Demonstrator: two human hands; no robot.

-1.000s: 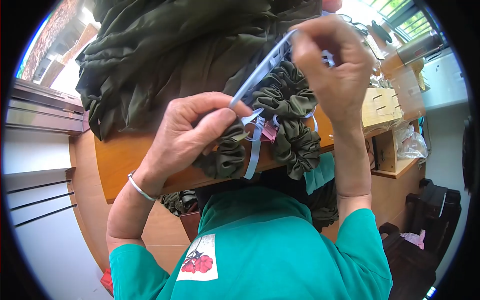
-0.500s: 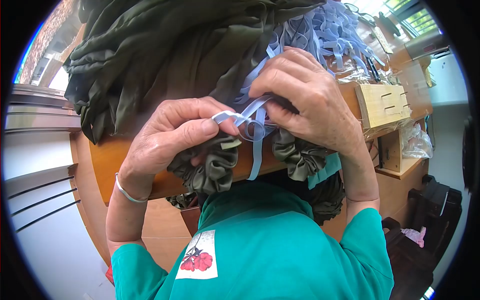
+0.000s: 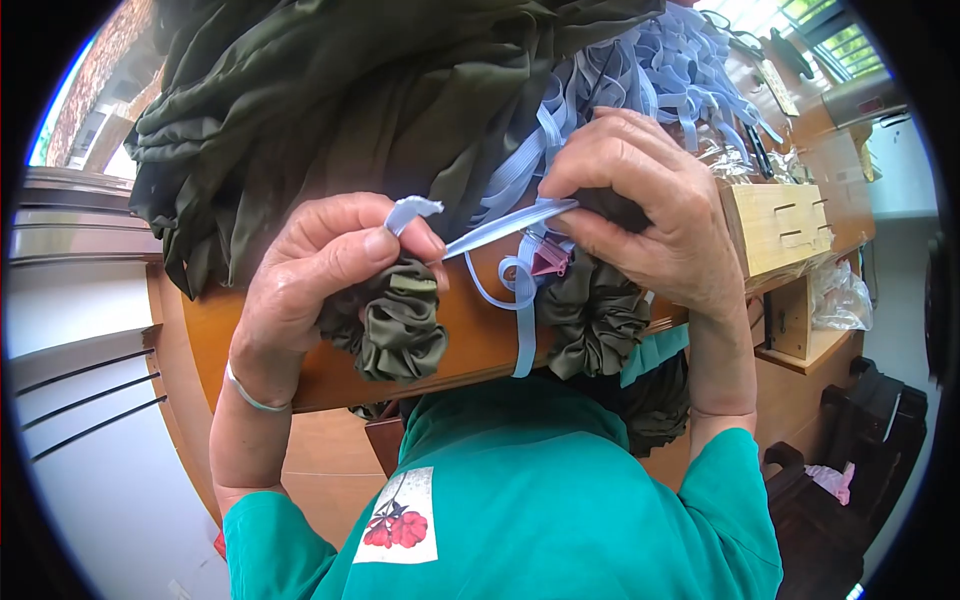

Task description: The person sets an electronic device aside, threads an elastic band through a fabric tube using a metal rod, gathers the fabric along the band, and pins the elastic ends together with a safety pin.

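Note:
My left hand (image 3: 318, 262) is closed on one end of a white elastic strip (image 3: 500, 226), whose frayed tip sticks up past the thumb. Below those fingers hangs a gathered dark green scrunchie (image 3: 400, 325). The strip runs taut to the right, where my right hand (image 3: 645, 205) pinches it between thumb and forefinger. A second gathered green scrunchie (image 3: 592, 315) lies under my right hand at the table's edge. Between the hands, a pink clip (image 3: 550, 258) sits beside a curled elastic strap (image 3: 525, 310) that hangs over the edge.
A large heap of dark green fabric (image 3: 320, 130) covers the back left of the wooden table (image 3: 230, 345). Behind my right hand lies a pile of white elastic strips (image 3: 665, 65). A pale wooden block with slots (image 3: 780, 225) stands at the right, above an open shelf holding a plastic bag (image 3: 840, 295).
My hands came together over the strip, then moved slightly apart, drawing it straight. The left scrunchie shifted left, and the pink clip shows again between the hands.

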